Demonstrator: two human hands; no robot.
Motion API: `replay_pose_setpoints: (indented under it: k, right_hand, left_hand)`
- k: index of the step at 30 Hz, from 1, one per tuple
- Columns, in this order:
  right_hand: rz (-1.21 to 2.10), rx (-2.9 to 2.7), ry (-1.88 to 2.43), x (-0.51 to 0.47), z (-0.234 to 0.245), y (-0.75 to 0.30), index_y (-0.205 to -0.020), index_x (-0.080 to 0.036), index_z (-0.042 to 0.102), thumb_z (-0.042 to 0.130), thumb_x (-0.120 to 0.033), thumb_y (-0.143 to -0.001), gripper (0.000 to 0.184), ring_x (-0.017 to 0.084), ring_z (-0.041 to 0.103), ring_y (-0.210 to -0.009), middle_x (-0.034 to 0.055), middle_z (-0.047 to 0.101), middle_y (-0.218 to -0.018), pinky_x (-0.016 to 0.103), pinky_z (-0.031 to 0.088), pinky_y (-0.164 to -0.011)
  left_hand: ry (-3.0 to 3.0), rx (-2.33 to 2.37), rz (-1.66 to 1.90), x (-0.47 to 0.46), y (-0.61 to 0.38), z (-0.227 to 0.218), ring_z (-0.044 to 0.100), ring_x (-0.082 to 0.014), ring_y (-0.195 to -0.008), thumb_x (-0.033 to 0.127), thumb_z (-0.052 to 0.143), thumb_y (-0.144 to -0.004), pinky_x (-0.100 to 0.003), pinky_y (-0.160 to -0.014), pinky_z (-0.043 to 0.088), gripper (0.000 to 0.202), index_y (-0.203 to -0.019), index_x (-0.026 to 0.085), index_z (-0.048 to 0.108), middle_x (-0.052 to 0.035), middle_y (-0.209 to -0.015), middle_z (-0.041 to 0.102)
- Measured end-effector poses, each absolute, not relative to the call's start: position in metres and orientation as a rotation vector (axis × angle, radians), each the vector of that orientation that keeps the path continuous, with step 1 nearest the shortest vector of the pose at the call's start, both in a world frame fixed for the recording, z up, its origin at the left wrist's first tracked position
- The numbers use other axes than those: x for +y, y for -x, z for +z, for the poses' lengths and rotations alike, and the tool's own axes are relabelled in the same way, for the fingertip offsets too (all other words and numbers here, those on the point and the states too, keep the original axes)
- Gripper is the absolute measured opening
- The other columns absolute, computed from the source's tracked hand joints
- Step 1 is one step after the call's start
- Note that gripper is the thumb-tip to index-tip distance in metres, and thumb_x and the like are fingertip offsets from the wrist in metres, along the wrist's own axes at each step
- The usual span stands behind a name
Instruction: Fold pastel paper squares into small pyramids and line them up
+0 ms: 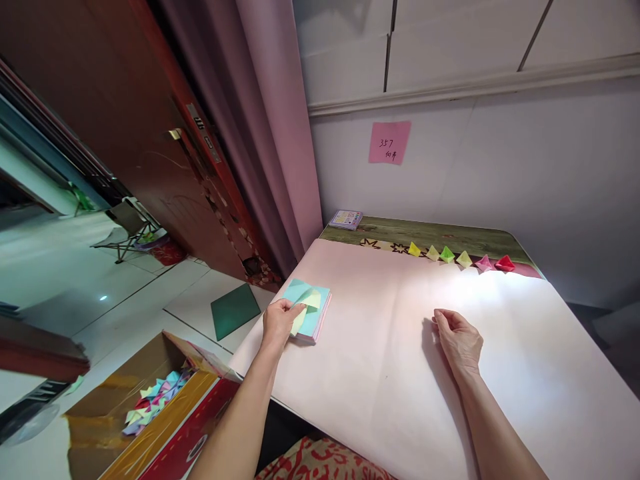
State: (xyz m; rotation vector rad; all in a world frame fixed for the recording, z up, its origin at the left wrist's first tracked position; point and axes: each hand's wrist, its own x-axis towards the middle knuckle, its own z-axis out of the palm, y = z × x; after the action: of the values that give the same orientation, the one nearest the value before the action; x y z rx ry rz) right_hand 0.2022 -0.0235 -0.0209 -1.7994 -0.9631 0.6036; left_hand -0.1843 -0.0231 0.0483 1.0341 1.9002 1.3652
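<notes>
My left hand (279,321) pinches a pale yellow-green sheet of paper (306,305) lying on top of a stack of coloured paper squares (314,319) near the table's left edge. The top of the stack is light blue, with a folded blue sheet beside the yellow one. My right hand (457,340) rests on the pink table cover (380,373), fingers loosely curled, holding nothing that I can see.
Several small folded paper shapes (460,259), yellow, green, pink and red, line the far edge. A pack of paper (346,219) lies at the far left corner. A cardboard box (150,407) with folded papers stands on the floor at the left. A pink note (389,142) hangs on the wall.
</notes>
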Motion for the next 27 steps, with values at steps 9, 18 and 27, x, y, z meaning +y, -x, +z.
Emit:
replay_pose_setpoints:
  k: [9,18,27]
  right_hand:
    - [0.605,-0.959,1.835,-0.022,-0.022,-0.203,-0.088,-0.022,0.073,0.06,-0.046,-0.076,0.03,0.026,0.071,-0.077,0.004,0.076,-0.079,0.034,0.046,-0.078]
    - [0.608,-0.952,1.82,-0.023,-0.023,-0.204,-0.087,-0.022,0.074,0.062,-0.046,-0.076,0.029,0.026,0.071,-0.076,0.0039,0.075,-0.077,0.037,0.047,-0.08]
    - [1.113,-0.89,1.29,-0.029,0.002,-0.182,-0.106,-0.019,0.068,0.068,-0.061,-0.074,0.052,0.019,0.066,-0.069,0.0083,0.071,-0.089,0.03,0.053,-0.063]
  left_hand:
    - [-1.089,1.802,1.278,-0.024,0.19,0.05,0.035,-0.0085,-0.044,0.064,0.071,-0.062,-0.023,-0.044,0.023,0.054,-0.05,0.019,0.044,0.0063,-0.045,0.036]
    - [-1.29,2.02,1.237,-0.026,0.187,0.065,0.045,-0.013,-0.051,0.044,0.065,-0.072,-0.024,-0.053,0.032,0.029,-0.063,0.018,0.057,0.0038,-0.052,0.049]
    - [-2.758,1.734,1.459,-0.032,0.11,0.118,0.063,-0.0207,-0.085,0.011,0.049,-0.087,-0.036,-0.088,0.04,0.022,-0.095,0.02,0.067,-0.0078,-0.088,0.07]
